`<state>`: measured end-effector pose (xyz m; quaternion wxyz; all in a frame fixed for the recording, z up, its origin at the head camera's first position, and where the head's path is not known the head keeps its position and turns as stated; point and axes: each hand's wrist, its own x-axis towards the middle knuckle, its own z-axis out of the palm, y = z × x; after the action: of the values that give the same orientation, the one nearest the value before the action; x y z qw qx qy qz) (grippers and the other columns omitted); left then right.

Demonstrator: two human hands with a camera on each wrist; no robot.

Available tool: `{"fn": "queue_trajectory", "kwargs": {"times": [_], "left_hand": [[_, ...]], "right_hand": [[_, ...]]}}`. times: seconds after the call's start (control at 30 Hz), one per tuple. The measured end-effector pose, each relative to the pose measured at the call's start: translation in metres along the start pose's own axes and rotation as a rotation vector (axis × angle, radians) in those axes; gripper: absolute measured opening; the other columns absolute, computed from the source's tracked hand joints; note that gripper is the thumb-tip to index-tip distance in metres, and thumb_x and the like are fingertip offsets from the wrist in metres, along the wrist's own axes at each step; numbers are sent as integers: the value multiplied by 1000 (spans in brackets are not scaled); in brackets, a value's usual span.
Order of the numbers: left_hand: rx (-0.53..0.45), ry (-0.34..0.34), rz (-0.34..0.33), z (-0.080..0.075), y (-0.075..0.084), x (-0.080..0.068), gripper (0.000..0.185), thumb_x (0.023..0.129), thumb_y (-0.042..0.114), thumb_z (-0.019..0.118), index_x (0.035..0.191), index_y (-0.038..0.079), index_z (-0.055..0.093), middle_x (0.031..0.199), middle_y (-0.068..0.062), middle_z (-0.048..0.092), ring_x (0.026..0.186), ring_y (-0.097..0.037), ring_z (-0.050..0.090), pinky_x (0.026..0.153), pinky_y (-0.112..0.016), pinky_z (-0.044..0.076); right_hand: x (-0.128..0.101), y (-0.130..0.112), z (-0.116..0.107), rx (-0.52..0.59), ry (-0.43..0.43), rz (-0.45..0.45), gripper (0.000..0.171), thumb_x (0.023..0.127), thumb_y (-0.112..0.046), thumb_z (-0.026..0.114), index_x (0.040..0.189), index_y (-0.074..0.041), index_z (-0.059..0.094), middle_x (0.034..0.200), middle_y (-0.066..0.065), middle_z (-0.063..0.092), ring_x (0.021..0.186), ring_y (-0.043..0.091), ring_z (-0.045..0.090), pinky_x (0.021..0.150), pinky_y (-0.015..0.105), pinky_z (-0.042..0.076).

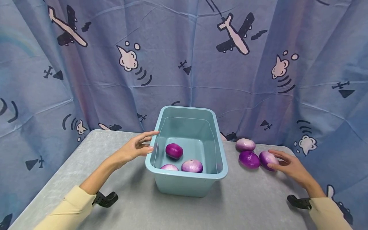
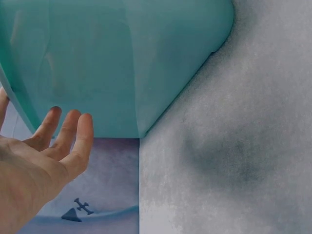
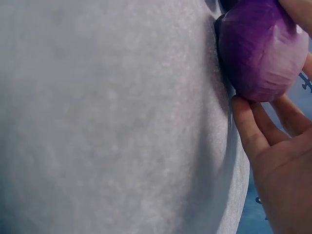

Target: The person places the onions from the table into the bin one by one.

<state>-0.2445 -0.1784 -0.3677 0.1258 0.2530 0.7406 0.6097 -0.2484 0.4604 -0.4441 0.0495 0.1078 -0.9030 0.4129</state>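
Note:
My right hand (image 1: 293,169) has its thumb and fingers around a red onion (image 1: 266,159) at the right of the table; in the right wrist view the fingertips meet the lower side of this purple-and-pink onion (image 3: 263,58). Two more onions lie just left of it, a dark purple one (image 1: 249,160) and a paler one (image 1: 245,144) behind. At the left side of a blue-green plastic bin (image 1: 187,187), my left hand (image 1: 129,150) has its fingertips at the rim, fingers loosely extended. Inside the bin are a dark onion (image 1: 174,151) and two paler onions (image 1: 192,166), one partly hidden by the front wall.
The bin stands mid-table on a grey cloth-like surface (image 1: 129,204). A blue curtain (image 1: 172,73) with printed planes hangs right behind the table's back edge. Both wrists wear black camera straps (image 1: 105,199).

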Motion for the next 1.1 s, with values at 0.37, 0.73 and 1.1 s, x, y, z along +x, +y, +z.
{"fn": "queue_trajectory", "kwargs": {"times": [0.37, 0.73, 1.1], "left_hand": [[5, 4, -7, 0, 0, 0, 61, 100, 24, 67, 156, 23, 42, 149, -15, 46, 128, -33, 54, 99, -49, 50], [2, 10, -12, 0, 1, -1, 62, 99, 24, 68, 156, 23, 42, 149, -18, 45, 128, -33, 54, 99, -49, 49], [1, 11, -9, 1, 0, -1, 61, 99, 24, 67, 155, 23, 42, 148, -18, 46, 128, -33, 54, 100, -49, 49]], "right_hand": [[-3, -1, -3, -43, 35, 43, 66, 93, -26, 78, 148, -2, 50, 140, 18, 53, 104, -13, 50, 81, 12, 47], [-14, -8, -20, -50, 84, 107, 68, 97, -31, 73, 155, -11, 43, 150, 26, 42, 113, -2, 48, 78, 9, 45], [-17, -35, -27, 65, 107, 61, 62, 98, -20, 72, 154, -16, 46, 139, -10, 50, 106, -12, 51, 78, 12, 49]]}}
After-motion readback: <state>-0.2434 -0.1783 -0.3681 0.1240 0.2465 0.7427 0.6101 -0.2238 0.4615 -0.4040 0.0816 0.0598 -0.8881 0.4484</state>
